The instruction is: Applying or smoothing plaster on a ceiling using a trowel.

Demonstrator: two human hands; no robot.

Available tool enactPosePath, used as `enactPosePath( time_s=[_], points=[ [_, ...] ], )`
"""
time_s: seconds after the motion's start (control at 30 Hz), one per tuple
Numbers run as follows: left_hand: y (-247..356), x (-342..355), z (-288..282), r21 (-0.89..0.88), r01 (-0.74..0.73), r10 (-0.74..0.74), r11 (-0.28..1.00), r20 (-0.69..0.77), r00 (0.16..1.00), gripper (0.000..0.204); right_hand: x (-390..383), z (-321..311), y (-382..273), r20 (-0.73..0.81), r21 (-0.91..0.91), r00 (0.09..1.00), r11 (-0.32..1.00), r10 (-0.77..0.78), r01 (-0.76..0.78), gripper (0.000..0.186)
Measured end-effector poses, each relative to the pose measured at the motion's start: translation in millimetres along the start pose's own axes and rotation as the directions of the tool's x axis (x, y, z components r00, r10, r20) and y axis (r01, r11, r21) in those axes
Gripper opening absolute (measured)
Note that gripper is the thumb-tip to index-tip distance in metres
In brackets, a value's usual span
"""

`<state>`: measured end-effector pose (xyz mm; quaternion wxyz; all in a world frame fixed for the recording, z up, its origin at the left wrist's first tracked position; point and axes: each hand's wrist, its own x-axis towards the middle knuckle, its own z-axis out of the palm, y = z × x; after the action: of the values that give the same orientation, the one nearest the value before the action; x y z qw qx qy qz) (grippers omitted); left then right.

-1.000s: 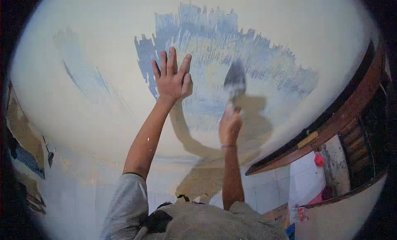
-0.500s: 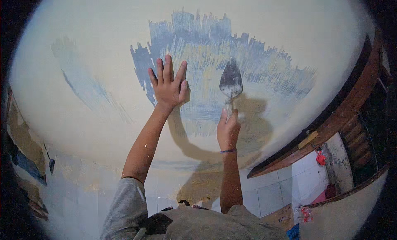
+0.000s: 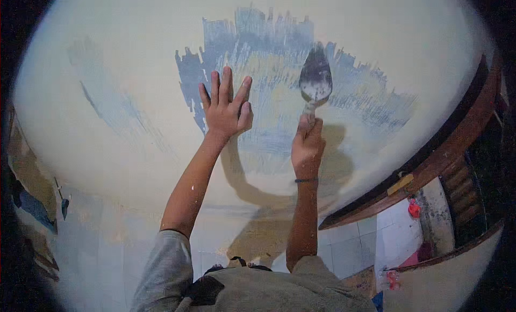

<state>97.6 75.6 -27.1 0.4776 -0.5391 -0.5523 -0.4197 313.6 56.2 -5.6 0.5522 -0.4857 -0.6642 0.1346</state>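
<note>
In front of me is a pale cream wall with a large ragged patch, where blue-grey and yellowish layers show in streaks. My left hand lies flat against the left part of this patch, fingers spread, holding nothing. My right hand is closed around the handle of a pointed trowel. Its leaf-shaped blade is dark toward the tip and smeared whitish near the handle. The blade points up over the patch's upper right part; whether its tip presses on the wall I cannot tell.
Farther left on the wall runs a smaller scraped streak. A dark brown wooden frame curves along the right side. Pale floor tiles with yellowish crumbs lie below. A red object is beyond the frame at lower right.
My right hand has pushed the trowel upward and slightly right across the patch. My left hand keeps its place on the wall; the whole view has shifted a little.
</note>
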Motion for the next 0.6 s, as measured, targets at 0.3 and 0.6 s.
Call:
enactPosePath(
  time_s=[0.3, 0.6],
  points=[
    [3, 3, 1, -0.017, 0.014, -0.014, 1.000, -0.014, 1.000, 0.053, 4, -9, -6, 0.040, -0.108, 0.999, 0.994, -0.012, 0.016, 0.028],
    [1, -2, -1, -0.035, 0.030, -0.031, 0.999, -0.020, 0.999, 0.052, 1, -11, -12, 0.060, -0.027, 0.998, 0.999, 0.020, -0.018, 0.030]
  ],
)
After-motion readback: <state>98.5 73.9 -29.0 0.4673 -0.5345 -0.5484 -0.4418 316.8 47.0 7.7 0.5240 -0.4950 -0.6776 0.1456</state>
